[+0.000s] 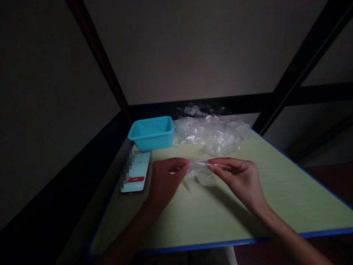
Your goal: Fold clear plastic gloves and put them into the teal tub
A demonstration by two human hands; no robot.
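Observation:
Stretched between my two hands is a small clear plastic bag, held just above the table. My left hand pinches its left edge between thumb and fingers. On the other side, my right hand pinches the right edge in the same way. The bag hangs below the fingertips, and a pale, whitish piece shows at its lower part; I cannot make out whether it lies inside or under the bag.
A heap of crumpled clear plastic bags lies at the table's far side. Left of it stands a turquoise plastic basin. A phone with a lit timer screen lies near the left edge. The pale green table has blue edging; walls rise behind it.

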